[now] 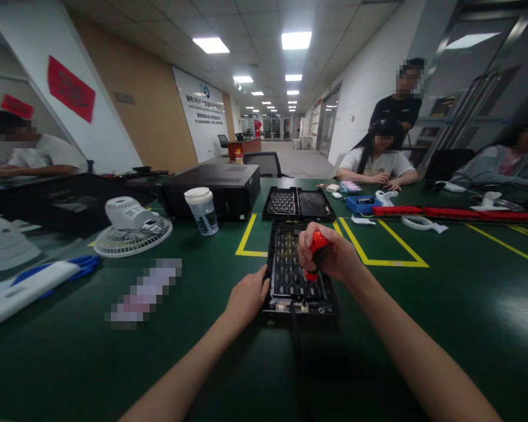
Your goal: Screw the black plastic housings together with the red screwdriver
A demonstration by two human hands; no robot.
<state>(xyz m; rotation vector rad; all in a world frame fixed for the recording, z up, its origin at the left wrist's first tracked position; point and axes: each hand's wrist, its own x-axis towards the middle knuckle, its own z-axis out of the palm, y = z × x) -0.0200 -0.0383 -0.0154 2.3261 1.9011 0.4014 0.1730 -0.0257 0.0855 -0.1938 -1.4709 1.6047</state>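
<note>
A black rectangular case with rows of dark oval cells inside lies on the green table, a black cable running from its near end. My right hand is wrapped round a red and black screwdriver handle, held over the right part of the case; its tip cannot be made out. Against the left edge of the case rests my left hand, its fingers together along the side and partly hidden. Just behind stands a similar open black case in two halves.
A clear cup with a white lid, a white fan and a big black box stand left. Yellow tape marks the green table. Blue tray and red strips lie right. Several people are around the table.
</note>
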